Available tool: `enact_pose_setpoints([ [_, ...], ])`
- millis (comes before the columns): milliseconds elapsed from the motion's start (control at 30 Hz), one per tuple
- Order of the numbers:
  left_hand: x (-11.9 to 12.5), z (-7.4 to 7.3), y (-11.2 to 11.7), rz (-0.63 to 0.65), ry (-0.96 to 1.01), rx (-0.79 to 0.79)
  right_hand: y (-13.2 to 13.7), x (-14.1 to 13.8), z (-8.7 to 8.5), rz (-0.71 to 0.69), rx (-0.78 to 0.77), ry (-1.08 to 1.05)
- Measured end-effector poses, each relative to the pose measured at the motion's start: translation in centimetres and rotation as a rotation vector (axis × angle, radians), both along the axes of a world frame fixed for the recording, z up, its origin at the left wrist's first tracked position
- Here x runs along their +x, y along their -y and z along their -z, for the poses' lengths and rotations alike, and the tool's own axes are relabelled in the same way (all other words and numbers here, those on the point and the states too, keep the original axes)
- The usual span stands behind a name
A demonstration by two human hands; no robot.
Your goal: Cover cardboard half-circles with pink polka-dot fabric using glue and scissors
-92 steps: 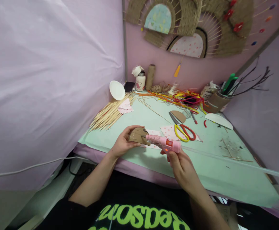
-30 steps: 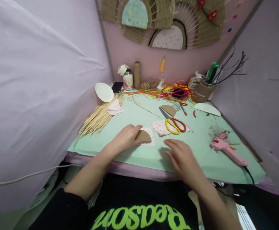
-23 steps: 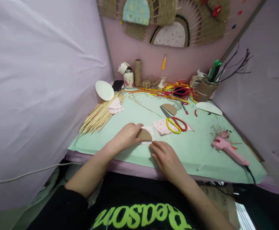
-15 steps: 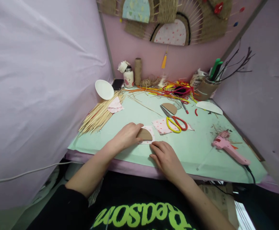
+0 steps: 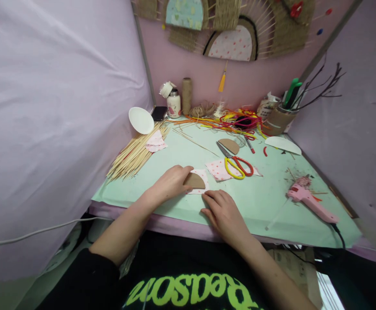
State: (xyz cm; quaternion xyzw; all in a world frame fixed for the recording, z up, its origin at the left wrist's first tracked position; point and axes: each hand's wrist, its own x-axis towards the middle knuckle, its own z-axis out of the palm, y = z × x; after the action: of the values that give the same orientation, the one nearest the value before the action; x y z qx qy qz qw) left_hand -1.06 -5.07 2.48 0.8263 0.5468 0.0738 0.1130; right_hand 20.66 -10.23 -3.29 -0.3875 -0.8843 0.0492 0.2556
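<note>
A brown cardboard half-circle (image 5: 195, 181) lies on a small piece of white fabric with pink dots (image 5: 206, 177), near the front of the table. My left hand (image 5: 172, 183) holds the left side of the cardboard between thumb and fingers, hiding that end. Just to the lower right is my right hand (image 5: 222, 211), its fingertips at the fabric's lower right corner. Its thumb stands apart from the fingers, with nothing seen between them. Scissors (image 5: 236, 165) with one yellow and one red handle rest on another dotted fabric piece (image 5: 216, 170) behind my hands.
A pink glue gun (image 5: 313, 202) lies at the right, its cord over the front edge. Thin wooden sticks (image 5: 136, 153) are heaped at the left. Another cardboard half-circle (image 5: 229, 146) sits behind the scissors. Coloured cords (image 5: 229, 120), a bottle (image 5: 174, 105) and a branch-filled pot (image 5: 278, 120) line the back.
The whole view has shifted very slightly. Both hands, the cardboard and the fabric stay in nearly the same places.
</note>
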Motion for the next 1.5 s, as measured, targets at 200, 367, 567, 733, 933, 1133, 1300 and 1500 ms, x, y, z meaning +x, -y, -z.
enact_pose_setpoints([
  [200, -0.1, 0.3, 0.0, 0.005, 0.014, -0.004, 0.0, 0.0, 0.1, 0.001, 0.010, -0.002],
  [367, -0.4, 0.6, -0.2, 0.000, 0.039, -0.017, 0.0, 0.0, 0.1, -0.001, 0.024, -0.005],
  [567, -0.4, 1.3, -0.3, -0.011, 0.059, -0.024, 0.0, -0.1, 0.0, -0.001, 0.011, 0.002],
  [733, -1.6, 0.9, -0.3, 0.021, 0.189, 0.009, 0.2, 0.3, -0.4, 0.008, 0.014, -0.033],
  [933, -2.9, 0.4, 1.2, -0.117, 0.323, 0.265, -0.9, 0.1, -1.4, 0.030, 0.066, -0.045],
  [1133, 0.8, 3.3, 4.3, 0.026, 0.130, 0.178, -2.4, -2.2, -1.4, -0.004, 0.001, 0.079],
  [1300, 1.6, 4.4, 4.9, 0.002, -0.074, 0.149, -2.8, -2.8, -1.2, -0.014, -0.098, 0.145],
  [1500, 1.3, 4.5, 4.9, 0.032, -0.104, 0.116, -3.1, -2.8, -1.0, -0.027, -0.139, 0.146],
])
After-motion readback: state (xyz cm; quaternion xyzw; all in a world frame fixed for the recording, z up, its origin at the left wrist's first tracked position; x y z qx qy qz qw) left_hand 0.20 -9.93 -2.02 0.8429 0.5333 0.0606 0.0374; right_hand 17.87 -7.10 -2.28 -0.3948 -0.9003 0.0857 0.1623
